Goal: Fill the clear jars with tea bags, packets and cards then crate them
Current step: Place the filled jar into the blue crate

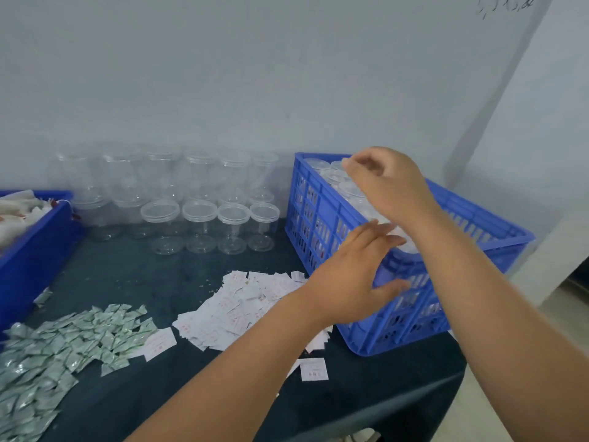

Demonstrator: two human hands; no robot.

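Observation:
A blue slatted crate (307,199) stands at the right of the table with lidded clear jars (318,164) inside. My left hand (353,275) reaches over the crate's near wall, fingers straight, fingertips at the white top of a jar (409,247) in the crate. My right hand (390,183) hovers above the crate's jars with fingers loosely curled, and I see nothing held in it. Empty clear jars (199,218) are stacked against the wall. Green-white packets (57,346) and white cards (242,306) lie in loose heaps on the table.
A blue bin (38,250) at the left edge holds white tea bags (19,210). The table has a dark cloth (153,282); its front right corner falls off just below the crate. A pale wall runs behind everything.

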